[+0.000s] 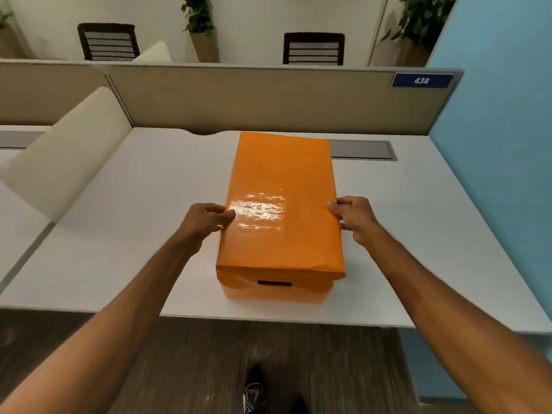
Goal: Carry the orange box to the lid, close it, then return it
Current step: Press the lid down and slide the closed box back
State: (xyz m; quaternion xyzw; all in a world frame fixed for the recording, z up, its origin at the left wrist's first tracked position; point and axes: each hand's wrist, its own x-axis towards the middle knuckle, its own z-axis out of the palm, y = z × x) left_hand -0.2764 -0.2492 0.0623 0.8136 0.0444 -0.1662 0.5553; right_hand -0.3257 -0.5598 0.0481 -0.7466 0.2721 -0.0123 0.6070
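The orange box rests on the white desk near its front edge, long side pointing away from me. Its glossy orange lid lies on top and covers it; a dark slot shows in the near end wall. My left hand grips the lid's left edge, thumb on top. On the opposite edge my right hand holds the lid the same way. Both arms reach in from the bottom corners.
A beige partition runs along the desk's back, with a blue sign reading 438 at the right. A grey cable hatch sits behind the box. A cream divider stands at left, a blue wall at right. My shoe shows below on the floor.
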